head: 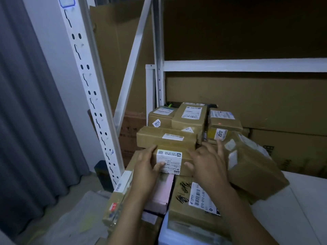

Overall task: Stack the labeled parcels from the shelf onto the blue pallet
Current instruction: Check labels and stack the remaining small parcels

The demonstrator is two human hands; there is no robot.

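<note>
Small labeled parcel [172, 160] sits atop the pile on the shelf, between both hands, white label facing up twd the camera. Left hand [146, 167] grips its left end: fingers [151, 150] wrapped over the far edge, thumb pressed on the label's lower-left corner. Right hand [207, 161] hovers at the parcel's right end w/ fingers spread & mostly straight, closed round nothing. Its thumb tip is at the parcel's front face, can't tell if touching. Its index finger points away, tip just below a box w/ 2017 sticker [223, 124].

Just beyond the left fingertips lies a long flat box [166, 138], against the parcel's far side. Past that stand a box w/ 2215 sticker [160, 117] & a taller box [190, 117] side by side. Right of the right hand's fingers is a crumpled brown wrapped parcel [251, 165], tilted. Under the left wrist is a pink package [162, 191]; under the right forearm, a carton w/ barcode label & black scribbles [184, 198]. Left of the left hand, a box w/ barcode strip [120, 195] at the pile's edge. Further left, a white slotted upright [85, 76], then a grey curtain [26, 103]
</note>
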